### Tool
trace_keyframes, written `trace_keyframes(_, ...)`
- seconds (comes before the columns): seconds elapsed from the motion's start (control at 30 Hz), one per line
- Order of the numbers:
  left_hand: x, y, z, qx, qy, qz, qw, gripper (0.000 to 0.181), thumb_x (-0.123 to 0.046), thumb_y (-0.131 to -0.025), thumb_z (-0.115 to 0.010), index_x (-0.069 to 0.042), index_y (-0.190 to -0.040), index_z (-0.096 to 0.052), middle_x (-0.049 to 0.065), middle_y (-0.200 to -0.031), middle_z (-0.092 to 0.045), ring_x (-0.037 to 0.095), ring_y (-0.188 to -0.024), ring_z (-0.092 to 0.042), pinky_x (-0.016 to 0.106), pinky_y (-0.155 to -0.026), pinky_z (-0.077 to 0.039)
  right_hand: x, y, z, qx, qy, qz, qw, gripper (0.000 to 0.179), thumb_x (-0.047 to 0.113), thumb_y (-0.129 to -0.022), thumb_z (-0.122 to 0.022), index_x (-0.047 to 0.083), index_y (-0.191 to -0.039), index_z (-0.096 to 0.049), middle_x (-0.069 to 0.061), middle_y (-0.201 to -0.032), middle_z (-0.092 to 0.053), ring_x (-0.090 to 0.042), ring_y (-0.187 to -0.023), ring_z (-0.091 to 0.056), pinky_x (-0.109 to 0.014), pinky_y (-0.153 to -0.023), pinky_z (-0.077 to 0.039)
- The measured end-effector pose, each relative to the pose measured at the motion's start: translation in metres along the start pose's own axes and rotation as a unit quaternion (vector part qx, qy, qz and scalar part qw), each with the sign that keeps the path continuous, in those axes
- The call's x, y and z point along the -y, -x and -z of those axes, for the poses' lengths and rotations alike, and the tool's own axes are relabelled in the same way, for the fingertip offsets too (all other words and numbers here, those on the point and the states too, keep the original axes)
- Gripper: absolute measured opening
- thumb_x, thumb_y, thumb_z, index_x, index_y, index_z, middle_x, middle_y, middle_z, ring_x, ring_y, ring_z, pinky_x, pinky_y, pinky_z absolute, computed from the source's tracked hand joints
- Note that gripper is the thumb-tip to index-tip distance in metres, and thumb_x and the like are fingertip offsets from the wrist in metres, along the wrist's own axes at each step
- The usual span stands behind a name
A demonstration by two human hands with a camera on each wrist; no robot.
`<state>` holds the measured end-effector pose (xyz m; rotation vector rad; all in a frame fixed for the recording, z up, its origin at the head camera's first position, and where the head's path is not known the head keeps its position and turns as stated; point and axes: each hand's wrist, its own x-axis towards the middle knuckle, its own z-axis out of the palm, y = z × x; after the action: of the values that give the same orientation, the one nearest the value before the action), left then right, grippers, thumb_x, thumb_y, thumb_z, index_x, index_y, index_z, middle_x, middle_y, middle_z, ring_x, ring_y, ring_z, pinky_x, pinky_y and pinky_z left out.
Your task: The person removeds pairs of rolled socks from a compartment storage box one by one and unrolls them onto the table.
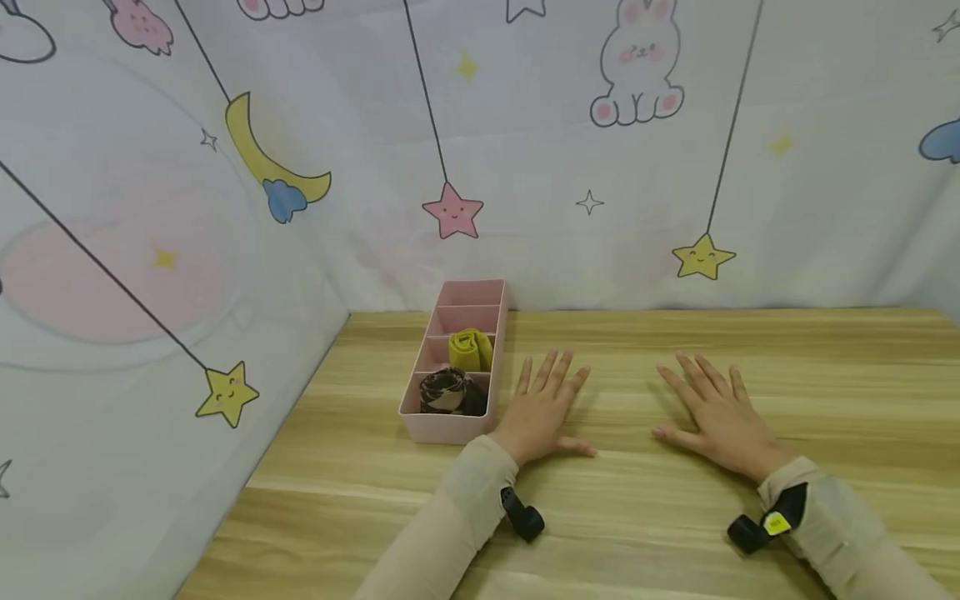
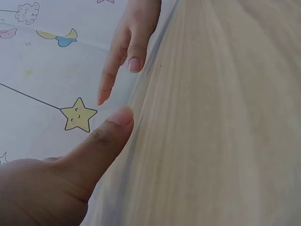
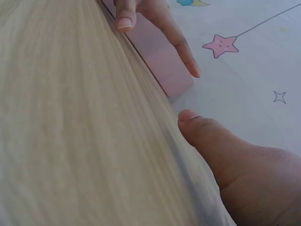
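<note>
A long pink box [image 1: 450,428] with several compartments in a row stands on the wooden table. Its nearest compartment holds a rolled camouflage-patterned cloth [image 1: 447,392]; the one behind holds a rolled yellow cloth [image 1: 470,350]. The two farther compartments show only pink walls. Just right of the box, my left hand [image 1: 542,410] is palm down over the table with fingers spread, holding nothing. Farther right, my right hand [image 1: 718,419] has the same spread pose and is also without any object. In the right wrist view, the box's side [image 3: 162,61] shows behind the left hand.
The wooden table [image 1: 615,533] reaches back to a white curtain [image 1: 540,150] printed with stars, a moon and rabbits. More of this curtain hangs along the left side. A black wrist camera [image 1: 522,517] sits on the left sleeve, another [image 1: 750,532] on the right.
</note>
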<state>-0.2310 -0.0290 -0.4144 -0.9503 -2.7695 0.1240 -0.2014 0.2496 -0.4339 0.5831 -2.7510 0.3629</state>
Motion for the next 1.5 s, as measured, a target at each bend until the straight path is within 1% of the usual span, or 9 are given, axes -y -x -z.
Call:
trace_keyframes(0.17, 0.000, -0.002, 0.002, 0.002, -0.004, -0.003, 1.0000, 0.113, -0.082, -0.068, -0.055, -0.021, -0.155, -0.017, 0.011, -0.162, -0.011, 0.029, -0.150, -0.011, 0.053, -0.120, -0.012, -0.001, -0.002, 0.004, 0.010, -0.004, -0.008, 0.9999, 0.088, 0.056, -0.083, -0.065, 0.013, -0.150, -0.030, -0.025, -0.152, -0.027, -0.048, -0.140, -0.024, -0.071, -0.110, -0.007)
trace_keyframes(0.47, -0.004, -0.007, 0.008, 0.010, -0.013, -0.010, 0.9998, 0.108, -0.081, -0.071, -0.053, -0.023, -0.155, -0.017, 0.009, -0.163, -0.011, 0.028, -0.151, -0.008, 0.052, -0.120, -0.012, -0.001, -0.004, 0.012, 0.004, -0.008, -0.013, 0.9999, 0.085, 0.054, -0.083, -0.066, 0.007, -0.147, -0.035, -0.026, -0.150, -0.032, -0.048, -0.137, -0.027, -0.071, -0.109, -0.009)
trace_keyframes(0.63, -0.006, -0.006, 0.012, 0.010, -0.016, -0.017, 0.9997, 0.107, -0.080, -0.071, -0.053, -0.022, -0.154, -0.019, 0.009, -0.163, -0.012, 0.028, -0.151, -0.009, 0.052, -0.120, -0.013, 0.000, -0.007, 0.015, 0.003, -0.017, -0.021, 0.9996, 0.084, 0.052, -0.083, -0.067, 0.005, -0.146, -0.036, -0.027, -0.148, -0.033, -0.049, -0.135, -0.029, -0.071, -0.108, -0.010)
trace_keyframes(0.9, -0.005, -0.001, 0.020, 0.040, 0.020, -0.023, 0.9987, 0.103, -0.077, -0.074, -0.055, -0.021, -0.154, -0.021, 0.008, -0.162, -0.014, 0.028, -0.150, -0.012, 0.051, -0.120, -0.013, 0.006, -0.011, 0.018, 0.012, -0.028, -0.032, 0.9990, 0.079, 0.049, -0.086, -0.064, 0.004, -0.145, -0.037, -0.028, -0.147, -0.034, -0.051, -0.133, -0.031, -0.072, -0.107, -0.012)
trace_keyframes(1.03, -0.005, 0.001, 0.025, 0.057, 0.042, -0.030, 0.9970, 0.101, -0.074, -0.075, -0.056, -0.022, -0.154, -0.022, 0.008, -0.161, -0.021, 0.028, -0.149, -0.018, 0.050, -0.121, -0.014, 0.010, -0.014, 0.020, 0.018, -0.035, -0.042, 0.9983, 0.076, 0.048, -0.089, -0.061, 0.002, -0.144, -0.038, -0.028, -0.145, -0.037, -0.051, -0.130, -0.034, -0.071, -0.107, -0.013)
trace_keyframes(1.17, -0.004, 0.003, 0.033, 0.064, 0.053, -0.038, 0.9958, 0.097, -0.072, -0.075, -0.058, -0.023, -0.152, -0.026, 0.008, -0.155, -0.035, 0.027, -0.146, -0.028, 0.049, -0.120, -0.016, 0.014, -0.017, 0.022, 0.018, -0.040, -0.046, 0.9980, 0.074, 0.048, -0.091, -0.059, 0.003, -0.145, -0.037, -0.028, -0.141, -0.042, -0.050, -0.128, -0.038, -0.071, -0.107, -0.014)
trace_keyframes(1.27, -0.002, 0.005, 0.040, 0.058, 0.050, -0.044, 0.9961, 0.092, -0.069, -0.074, -0.063, -0.022, -0.148, -0.036, 0.005, -0.144, -0.048, 0.024, -0.139, -0.039, 0.047, -0.119, -0.022, 0.017, -0.018, 0.023, 0.011, -0.037, -0.044, 0.9983, 0.071, 0.044, -0.091, -0.061, 0.003, -0.144, -0.037, -0.029, -0.137, -0.048, -0.048, -0.126, -0.042, -0.069, -0.107, -0.018)
trace_keyframes(1.37, 0.000, 0.007, 0.050, 0.056, 0.035, -0.044, 0.9968, 0.083, -0.066, -0.074, -0.066, -0.022, -0.142, -0.046, 0.001, -0.129, -0.058, 0.020, -0.128, -0.049, 0.041, -0.114, -0.032, 0.020, -0.021, 0.025, 0.004, -0.037, -0.039, 0.9986, 0.066, 0.039, -0.092, -0.061, 0.000, -0.141, -0.041, -0.030, -0.132, -0.052, -0.048, -0.122, -0.046, -0.066, -0.105, -0.026)
trace_keyframes(1.5, 0.003, 0.009, 0.064, 0.075, 0.029, -0.036, 0.9961, 0.072, -0.062, -0.078, -0.067, -0.020, -0.135, -0.054, 0.000, -0.116, -0.062, 0.018, -0.113, -0.055, 0.035, -0.104, -0.041, 0.025, -0.026, 0.028, -0.005, -0.047, -0.037, 0.9982, 0.057, 0.032, -0.094, -0.061, -0.004, -0.136, -0.046, -0.028, -0.126, -0.057, -0.047, -0.118, -0.050, -0.062, -0.100, -0.035)
